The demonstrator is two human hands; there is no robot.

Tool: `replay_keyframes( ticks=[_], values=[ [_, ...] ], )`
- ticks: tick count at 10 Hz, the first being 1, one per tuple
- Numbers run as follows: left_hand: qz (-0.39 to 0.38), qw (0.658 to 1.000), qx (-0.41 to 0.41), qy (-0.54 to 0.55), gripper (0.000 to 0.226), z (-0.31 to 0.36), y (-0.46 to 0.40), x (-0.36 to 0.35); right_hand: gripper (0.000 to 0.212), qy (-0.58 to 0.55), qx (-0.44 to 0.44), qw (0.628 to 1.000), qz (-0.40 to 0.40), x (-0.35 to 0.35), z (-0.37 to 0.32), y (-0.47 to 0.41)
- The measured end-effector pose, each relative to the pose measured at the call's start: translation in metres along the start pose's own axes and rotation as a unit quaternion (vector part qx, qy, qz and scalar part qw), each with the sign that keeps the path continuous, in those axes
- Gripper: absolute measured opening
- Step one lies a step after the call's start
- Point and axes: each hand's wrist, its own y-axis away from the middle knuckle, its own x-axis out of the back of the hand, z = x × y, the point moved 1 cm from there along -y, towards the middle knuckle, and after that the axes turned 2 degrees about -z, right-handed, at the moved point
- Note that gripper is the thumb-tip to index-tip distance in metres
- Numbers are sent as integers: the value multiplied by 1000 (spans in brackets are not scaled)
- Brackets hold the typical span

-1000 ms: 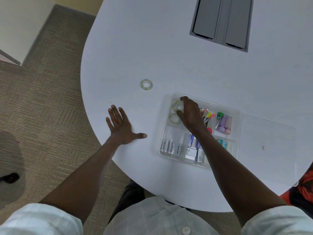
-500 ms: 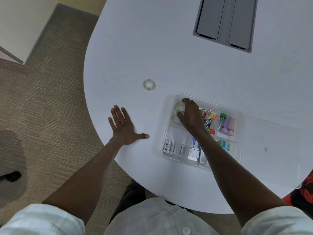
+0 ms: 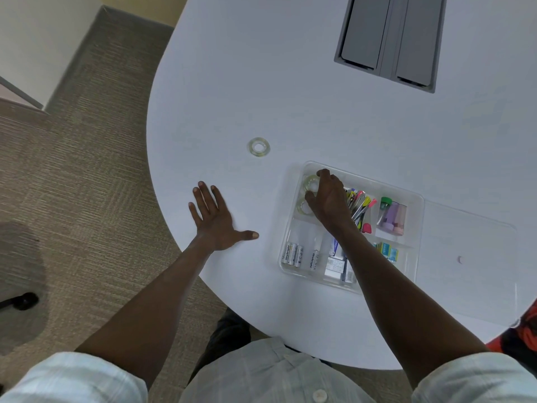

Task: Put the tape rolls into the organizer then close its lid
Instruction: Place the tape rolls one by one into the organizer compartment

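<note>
A clear organizer (image 3: 380,181) sits on the white table, its clear lid (image 3: 470,234) lying open flat to its right. My right hand (image 3: 331,202) reaches into the far-left compartment, forefinger and thumb pinched around a clear tape roll (image 3: 309,181). A second tape roll (image 3: 302,207) lies just nearer in the same compartment, partly hidden by my thumb. A third tape roll (image 3: 258,146) lies flat on the table, left of and beyond the organizer. My left hand (image 3: 213,222) rests flat on the table left of the organizer, fingers spread, holding nothing.
Other compartments hold batteries (image 3: 293,254), coloured pens (image 3: 361,203), small tubes (image 3: 390,216) and small packets. A grey cable hatch (image 3: 389,39) is set into the table at the back. The rounded table edge (image 3: 151,175) and carpet are to the left.
My right hand stays in the far-left compartment on the tape roll with only slight finger movement. The left hand has not moved; the view shifted a little.
</note>
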Motion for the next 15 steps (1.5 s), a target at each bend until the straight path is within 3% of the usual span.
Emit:
replay_keyframes(
  ticks=[7,15],
  values=[
    [0,1000,5,-5,164,1,0,-1,34,-13,-15,1000,-1,-1,2,4],
    [-1,1000,3,-5,164,1,0,-1,42,-20,-4,1000,1,4,2,8]
  ],
)
